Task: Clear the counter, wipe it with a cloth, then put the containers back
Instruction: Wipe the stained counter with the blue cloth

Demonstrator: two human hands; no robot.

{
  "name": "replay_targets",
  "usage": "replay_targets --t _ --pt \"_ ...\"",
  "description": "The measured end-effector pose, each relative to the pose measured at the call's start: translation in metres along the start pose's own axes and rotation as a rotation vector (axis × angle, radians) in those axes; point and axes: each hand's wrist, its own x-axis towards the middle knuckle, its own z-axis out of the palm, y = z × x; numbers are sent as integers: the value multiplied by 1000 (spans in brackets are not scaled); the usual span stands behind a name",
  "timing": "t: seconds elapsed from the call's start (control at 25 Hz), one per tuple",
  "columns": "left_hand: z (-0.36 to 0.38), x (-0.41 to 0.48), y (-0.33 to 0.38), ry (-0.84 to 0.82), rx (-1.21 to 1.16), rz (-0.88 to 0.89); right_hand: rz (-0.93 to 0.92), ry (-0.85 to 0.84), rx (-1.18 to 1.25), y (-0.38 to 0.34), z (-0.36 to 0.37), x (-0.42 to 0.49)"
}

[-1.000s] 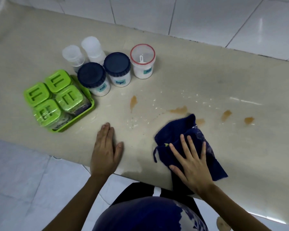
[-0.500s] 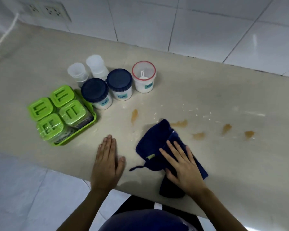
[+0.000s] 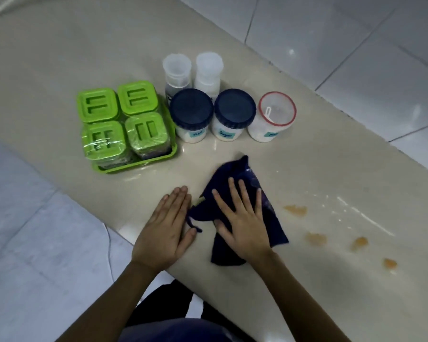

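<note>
A green tray (image 3: 136, 166) of four green-lidded jars (image 3: 120, 119) sits at the left of the beige counter (image 3: 59, 58), touching two blue-lidded jars (image 3: 211, 114), two clear bottles (image 3: 192, 70) behind them and a red-rimmed tub (image 3: 276, 116). Nearer the front edge, the left hand (image 3: 167, 230) lies flat and empty on the counter, fingers straight. Just beside it, the right hand (image 3: 242, 223) presses the dark blue cloth (image 3: 235, 176) with fingers spread, pinning it rather than gripping it. Over the past second the cloth has swept leftward, off the central smears and up against the left hand; the orange spot once in front of the jars is gone. Four orange stains (image 3: 295, 209) and white streaks remain to the right, so wiping looks roughly half done. The cloth's lower corner overhangs the front edge. Open counter lies to the right for further strokes; the containers, not yet moved off, limit room leftward and toward the wall.
</note>
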Motion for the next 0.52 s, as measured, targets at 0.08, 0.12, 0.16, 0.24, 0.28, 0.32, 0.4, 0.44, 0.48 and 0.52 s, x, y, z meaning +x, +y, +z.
replay_targets --t 0.08,0.12,0.16,0.24,0.28,0.32,0.4,0.44,0.48,0.52 --pt "-2 -1 1 -15 12 -6 -65 16 45 -8 -3 36" --pt "-3 0 1 -22 17 -13 -70 29 75 -6 -4 44" --pt "-4 0 1 -35 12 -15 -55 44 90 3 -5 45" --pt "-6 0 1 -48 -6 -21 31 79 106 37 -5 28" --pt "-6 1 1 -49 -4 -18 106 109 124 60 -4 11" --pt "-6 2 1 -49 -5 -12 194 130 147 85 -5 -9" --pt "-6 1 1 -41 -23 -10 381 141 189 124 -9 -53" --pt "-6 0 0 -31 -27 -4 458 141 195 132 -10 -69" --pt "-5 1 0 -22 -28 -1 522 140 185 132 -10 -78" --pt "-3 2 -1 -14 -29 0 567 140 167 123 -9 -77"
